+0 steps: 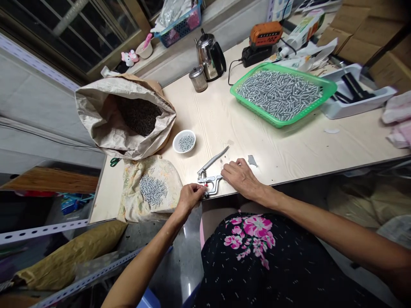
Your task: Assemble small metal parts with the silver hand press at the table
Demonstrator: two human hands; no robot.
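A pair of silver hand pliers point(212, 179), resembling snap-fastener pliers, lies at the table's front edge with its handles spread and a spring and a red part near the jaws. My right hand point(240, 177) is closed with its curled fingers on the lower handle. My left hand point(192, 196) pinches at the jaw end; whatever its fingertips hold is too small to make out. Left of it, small silver metal pieces point(153, 190) are heaped on a patterned cloth point(175, 182). Behind stands a white bowl point(175, 144) with more silver pieces.
An open sack point(93, 115) of dark small pieces stands at the left back. A green basket point(282, 124) heaped with silver pieces is at the right, beside a white tray point(353, 112). A kettle point(207, 53) and metal canister point(198, 79) stand by the wall. A grey scrap point(252, 160) lies nearby.
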